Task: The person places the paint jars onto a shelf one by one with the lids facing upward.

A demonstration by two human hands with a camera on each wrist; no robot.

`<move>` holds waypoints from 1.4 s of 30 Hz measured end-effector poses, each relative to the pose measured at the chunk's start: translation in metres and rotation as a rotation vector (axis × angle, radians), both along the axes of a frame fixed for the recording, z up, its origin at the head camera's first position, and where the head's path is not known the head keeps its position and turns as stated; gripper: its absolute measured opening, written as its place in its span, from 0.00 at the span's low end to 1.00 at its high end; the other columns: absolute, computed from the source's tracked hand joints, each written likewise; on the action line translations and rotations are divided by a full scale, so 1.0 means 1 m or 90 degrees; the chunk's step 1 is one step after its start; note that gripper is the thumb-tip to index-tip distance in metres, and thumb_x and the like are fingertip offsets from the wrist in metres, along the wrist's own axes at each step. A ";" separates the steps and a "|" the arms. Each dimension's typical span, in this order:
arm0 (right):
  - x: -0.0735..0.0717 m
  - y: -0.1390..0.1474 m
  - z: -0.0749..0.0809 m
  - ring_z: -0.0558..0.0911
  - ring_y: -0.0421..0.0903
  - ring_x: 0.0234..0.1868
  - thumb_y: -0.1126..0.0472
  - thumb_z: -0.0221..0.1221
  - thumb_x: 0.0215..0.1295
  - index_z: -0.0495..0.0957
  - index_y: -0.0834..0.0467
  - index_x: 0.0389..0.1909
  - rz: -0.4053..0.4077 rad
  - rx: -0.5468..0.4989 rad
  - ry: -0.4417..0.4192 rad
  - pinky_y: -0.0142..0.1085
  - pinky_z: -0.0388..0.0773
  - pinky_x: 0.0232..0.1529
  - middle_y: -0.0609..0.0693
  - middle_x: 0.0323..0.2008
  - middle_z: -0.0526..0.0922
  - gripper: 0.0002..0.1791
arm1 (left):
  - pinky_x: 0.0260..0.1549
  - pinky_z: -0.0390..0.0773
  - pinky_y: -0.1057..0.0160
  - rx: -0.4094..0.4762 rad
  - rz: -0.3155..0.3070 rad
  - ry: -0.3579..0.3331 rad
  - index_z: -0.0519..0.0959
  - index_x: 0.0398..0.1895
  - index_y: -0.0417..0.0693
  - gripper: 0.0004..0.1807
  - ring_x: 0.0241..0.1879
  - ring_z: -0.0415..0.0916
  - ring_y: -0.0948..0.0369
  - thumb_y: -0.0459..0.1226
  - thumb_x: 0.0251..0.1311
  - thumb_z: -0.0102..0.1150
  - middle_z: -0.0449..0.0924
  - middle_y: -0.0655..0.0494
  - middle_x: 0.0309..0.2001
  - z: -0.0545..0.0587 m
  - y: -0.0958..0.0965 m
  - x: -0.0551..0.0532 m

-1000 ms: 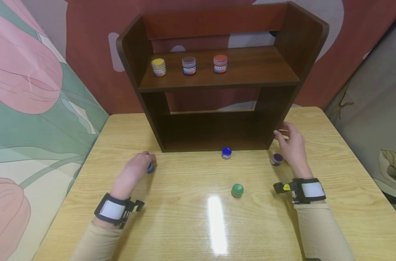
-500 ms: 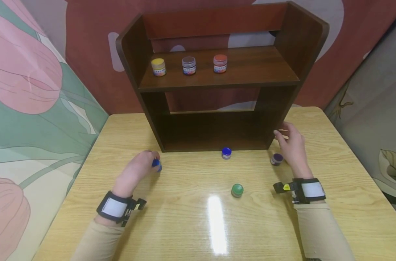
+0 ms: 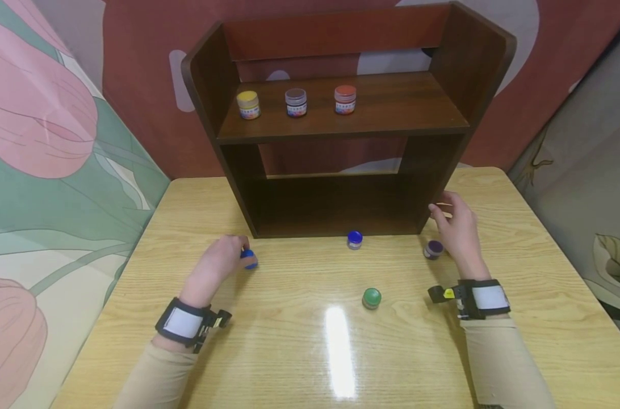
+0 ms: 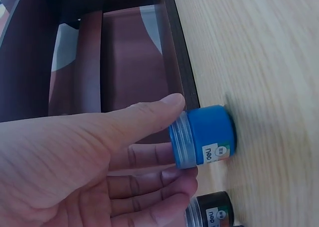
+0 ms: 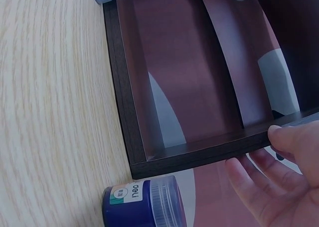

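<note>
My left hand [image 3: 215,264] pinches a bright blue paint jar [image 4: 214,132] by its clear lid, thumb on one side and fingers on the other. This jar is at the tabletop by the shelf's front left corner. A black jar [image 4: 217,209] is beside it, hidden in the head view. My right hand [image 3: 457,227] touches the right side panel of the dark wooden shelf [image 3: 340,133], thumb at its front edge, fingers along its outside. Below that hand stands a purple jar [image 3: 433,250]. Another dark blue jar [image 3: 355,240] stands before the shelf, and a green-lidded jar [image 3: 372,298] nearer me.
On the upper shelf board stand a yellow jar [image 3: 248,105], a dark jar with a clear lid [image 3: 296,103] and a red jar [image 3: 345,100]. The shelf is set on a light wooden table [image 3: 289,352], against patterned cloth [image 3: 151,85].
My left hand has moved slightly right with the bright blue jar, which shows more beyond the fingers now. My right hand and the other jars have stayed in place.
</note>
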State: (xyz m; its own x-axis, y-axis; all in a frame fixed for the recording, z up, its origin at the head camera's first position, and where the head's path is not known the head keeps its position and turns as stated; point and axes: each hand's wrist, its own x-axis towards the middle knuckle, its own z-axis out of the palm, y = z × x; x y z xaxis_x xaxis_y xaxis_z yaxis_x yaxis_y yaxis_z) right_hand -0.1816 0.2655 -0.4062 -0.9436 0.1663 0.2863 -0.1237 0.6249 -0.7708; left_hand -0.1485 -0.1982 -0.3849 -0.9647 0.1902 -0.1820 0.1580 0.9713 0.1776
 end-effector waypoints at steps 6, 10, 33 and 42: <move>0.000 0.000 0.000 0.81 0.61 0.58 0.56 0.51 0.76 0.68 0.64 0.65 -0.001 -0.001 0.003 0.55 0.80 0.56 0.65 0.61 0.77 0.23 | 0.28 0.81 0.63 -0.006 -0.002 0.009 0.81 0.47 0.38 0.24 0.28 0.77 0.59 0.49 0.59 0.70 0.85 0.45 0.36 -0.001 0.000 0.001; 0.000 0.001 0.000 0.81 0.61 0.59 0.56 0.51 0.76 0.68 0.64 0.66 0.000 -0.002 0.002 0.55 0.80 0.56 0.65 0.61 0.77 0.24 | 0.38 0.85 0.56 0.004 -0.010 0.016 0.80 0.53 0.40 0.26 0.38 0.82 0.53 0.48 0.57 0.71 0.85 0.42 0.45 0.000 -0.002 0.002; -0.001 0.000 -0.001 0.81 0.61 0.59 0.55 0.52 0.76 0.68 0.63 0.66 -0.001 -0.003 0.000 0.55 0.80 0.57 0.64 0.62 0.76 0.24 | 0.52 0.83 0.51 0.071 -0.193 0.025 0.85 0.44 0.43 0.17 0.47 0.81 0.53 0.18 0.57 0.58 0.86 0.48 0.46 0.000 -0.008 0.000; -0.001 0.000 0.000 0.81 0.61 0.59 0.55 0.52 0.76 0.68 0.64 0.66 -0.002 0.000 0.003 0.55 0.80 0.56 0.65 0.61 0.77 0.24 | 0.51 0.85 0.50 0.054 -0.150 0.024 0.83 0.51 0.39 0.16 0.46 0.83 0.52 0.31 0.59 0.68 0.86 0.45 0.46 0.005 -0.004 -0.001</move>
